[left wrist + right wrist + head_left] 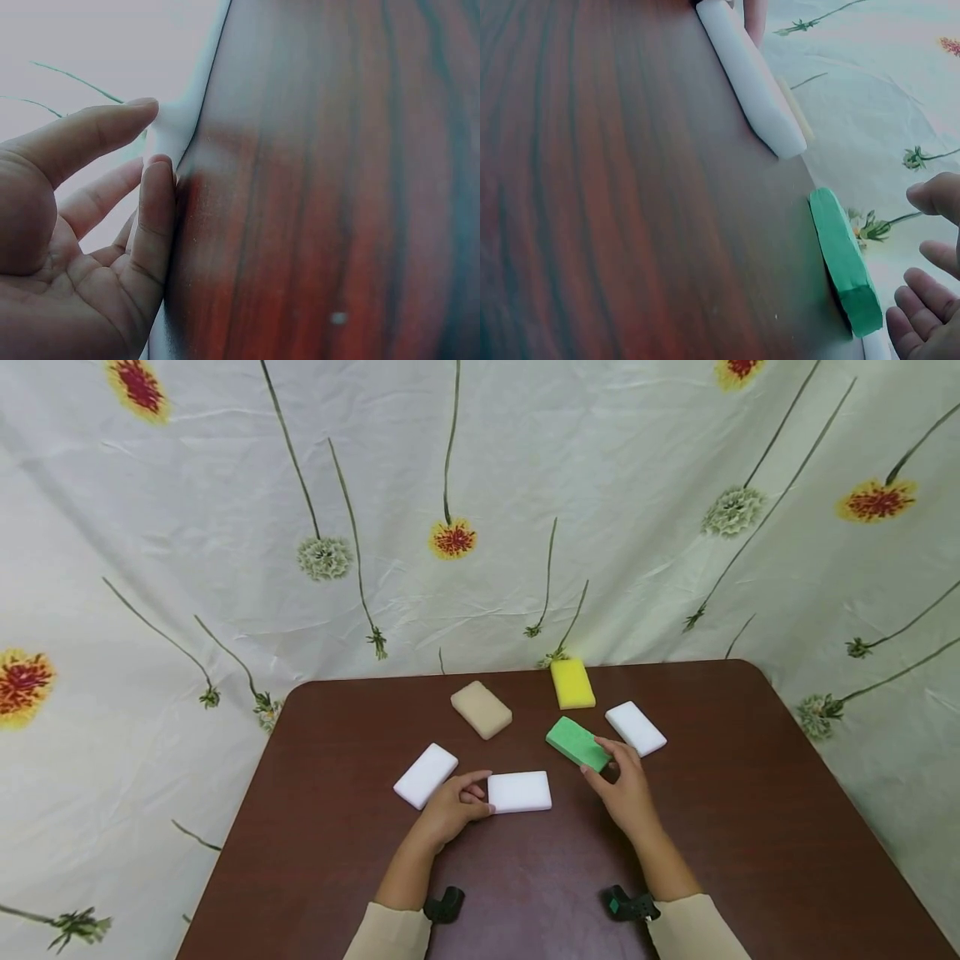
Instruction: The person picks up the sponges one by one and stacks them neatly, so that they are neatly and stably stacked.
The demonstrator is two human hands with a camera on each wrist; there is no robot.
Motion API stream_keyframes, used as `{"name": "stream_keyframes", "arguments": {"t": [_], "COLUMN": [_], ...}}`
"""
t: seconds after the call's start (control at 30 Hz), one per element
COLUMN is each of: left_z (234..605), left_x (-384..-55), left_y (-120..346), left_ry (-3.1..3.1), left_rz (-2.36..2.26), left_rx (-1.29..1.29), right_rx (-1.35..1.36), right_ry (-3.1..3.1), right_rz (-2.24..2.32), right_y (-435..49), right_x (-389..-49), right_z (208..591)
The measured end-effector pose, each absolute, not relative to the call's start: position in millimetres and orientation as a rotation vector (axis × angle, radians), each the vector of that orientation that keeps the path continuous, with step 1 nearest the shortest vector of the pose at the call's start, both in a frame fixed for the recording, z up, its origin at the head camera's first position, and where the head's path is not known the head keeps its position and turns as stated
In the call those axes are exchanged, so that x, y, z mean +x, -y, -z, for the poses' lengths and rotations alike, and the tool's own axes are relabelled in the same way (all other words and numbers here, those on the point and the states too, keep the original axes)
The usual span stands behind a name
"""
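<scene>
A white sponge (519,792) lies flat near the middle of the table. At its left end is my left hand (456,806), index fingertip by the far corner and thumb by the near one. The left wrist view shows this hand's thumb (120,120) and fingers apart. Farther right lies a green sponge (576,742). My right hand (626,785) reaches to its right end, thumb and index finger spread around the near corner. From the right wrist, the green sponge (846,262) stays on the table, and the fingers (922,300) are beside it.
A second white sponge (426,775) lies left of the left hand, a third white sponge (637,728) beyond the right hand. Toward the back are a beige sponge (482,710) and a yellow sponge (573,684). A flowered cloth (510,468) hangs behind the brown table (337,735).
</scene>
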State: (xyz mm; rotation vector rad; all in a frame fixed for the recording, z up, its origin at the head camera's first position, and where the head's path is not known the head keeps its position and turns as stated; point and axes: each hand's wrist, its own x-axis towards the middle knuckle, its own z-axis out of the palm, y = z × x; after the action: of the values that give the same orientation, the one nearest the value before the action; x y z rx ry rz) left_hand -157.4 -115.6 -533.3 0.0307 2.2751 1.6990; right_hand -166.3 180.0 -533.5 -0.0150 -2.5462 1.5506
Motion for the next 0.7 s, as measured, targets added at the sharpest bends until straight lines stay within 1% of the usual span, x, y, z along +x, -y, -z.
{"name": "stream_keyframes", "arguments": {"t": [0.7], "left_z": [534.5], "left_x": [-155.4], "left_y": [116.0], "left_ry": [-2.282], "left_rz": [-1.711], "left_rx": [0.036], "right_rx": [-0.242], "right_ry": [2.674], "right_rz": [-1.587], "right_y": [-192.3], "right_x": [-173.1], "right_z": [540.7]}}
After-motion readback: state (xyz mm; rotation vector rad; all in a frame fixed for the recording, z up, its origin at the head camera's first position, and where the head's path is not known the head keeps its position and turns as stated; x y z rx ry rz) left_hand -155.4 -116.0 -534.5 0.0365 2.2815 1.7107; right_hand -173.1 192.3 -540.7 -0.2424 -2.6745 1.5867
